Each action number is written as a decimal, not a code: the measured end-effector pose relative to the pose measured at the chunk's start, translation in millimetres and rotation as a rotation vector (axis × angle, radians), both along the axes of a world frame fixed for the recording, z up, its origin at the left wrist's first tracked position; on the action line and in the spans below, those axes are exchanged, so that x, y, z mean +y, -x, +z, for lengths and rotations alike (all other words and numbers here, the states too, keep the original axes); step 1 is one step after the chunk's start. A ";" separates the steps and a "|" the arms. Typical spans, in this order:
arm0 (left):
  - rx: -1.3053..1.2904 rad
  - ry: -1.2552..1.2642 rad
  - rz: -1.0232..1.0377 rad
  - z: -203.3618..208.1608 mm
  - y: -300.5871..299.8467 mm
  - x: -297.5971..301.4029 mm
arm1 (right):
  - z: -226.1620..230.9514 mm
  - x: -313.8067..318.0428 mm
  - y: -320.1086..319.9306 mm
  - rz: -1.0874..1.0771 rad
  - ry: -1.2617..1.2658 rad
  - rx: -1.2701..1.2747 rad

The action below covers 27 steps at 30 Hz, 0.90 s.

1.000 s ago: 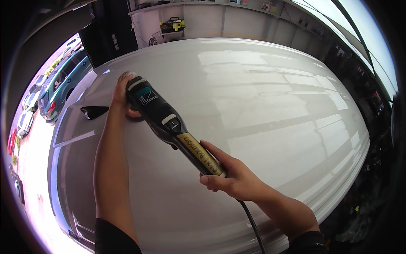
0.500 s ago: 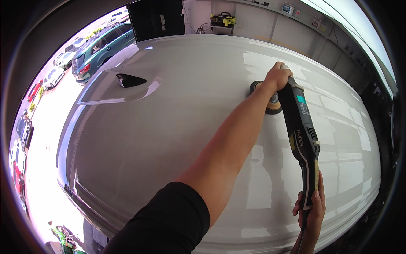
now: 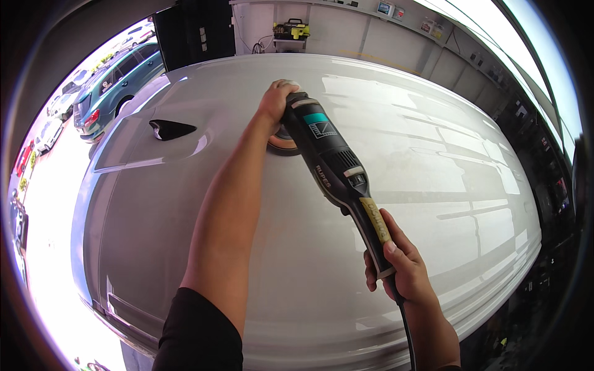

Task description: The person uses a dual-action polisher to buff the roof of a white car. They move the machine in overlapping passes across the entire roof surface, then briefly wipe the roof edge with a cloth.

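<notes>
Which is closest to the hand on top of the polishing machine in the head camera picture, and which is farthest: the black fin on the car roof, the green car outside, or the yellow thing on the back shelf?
From the left hand, on the polisher's head:
1. Black fin, on the white roof, to the hand's left.
2. Green car, outside, farther left.
3. Yellow thing, on the back shelf, straight ahead past the roof's far end.

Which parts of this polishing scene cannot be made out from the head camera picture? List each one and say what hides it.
- Polishing pad: mostly hidden under the polisher head and left hand.
- Cord: cut off by the lower edge.
- Rear grip: wrapped by the right hand.
- Shelf items: too small.
- Car roof right side: lost in dark rim.
</notes>
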<state>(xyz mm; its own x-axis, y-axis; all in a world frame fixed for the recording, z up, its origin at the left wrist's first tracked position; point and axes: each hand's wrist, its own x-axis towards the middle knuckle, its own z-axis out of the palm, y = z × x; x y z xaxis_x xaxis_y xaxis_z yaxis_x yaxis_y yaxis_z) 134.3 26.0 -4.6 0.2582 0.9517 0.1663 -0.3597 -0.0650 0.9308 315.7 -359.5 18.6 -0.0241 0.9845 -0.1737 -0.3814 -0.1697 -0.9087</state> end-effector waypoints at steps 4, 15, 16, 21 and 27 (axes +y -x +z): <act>0.059 -0.019 0.152 1.1 115.8 -12.6 | -7.2 16.1 48.4 0.243 0.048 0.061; -0.013 0.063 0.195 4.7 198.7 -90.0 | -15.8 -0.4 88.1 0.451 0.096 0.007; -0.031 0.036 0.173 3.8 192.1 -90.6 | -11.7 -4.7 82.5 0.455 0.098 -0.011; -0.068 -0.030 0.078 -4.7 107.1 -72.6 | -13.6 -35.5 28.8 0.256 0.086 0.075; 0.078 -0.006 -0.015 4.7 -29.0 -74.1 | -30.4 -88.4 -14.3 -0.084 -0.007 0.142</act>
<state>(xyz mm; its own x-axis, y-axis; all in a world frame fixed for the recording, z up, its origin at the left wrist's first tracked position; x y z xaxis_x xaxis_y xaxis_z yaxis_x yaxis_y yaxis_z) 163.3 -48.1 0.1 0.2846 0.9467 0.1507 -0.2868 -0.0659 0.9557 330.1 -447.9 -11.8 0.0348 0.9852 -0.1679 -0.5185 -0.1259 -0.8457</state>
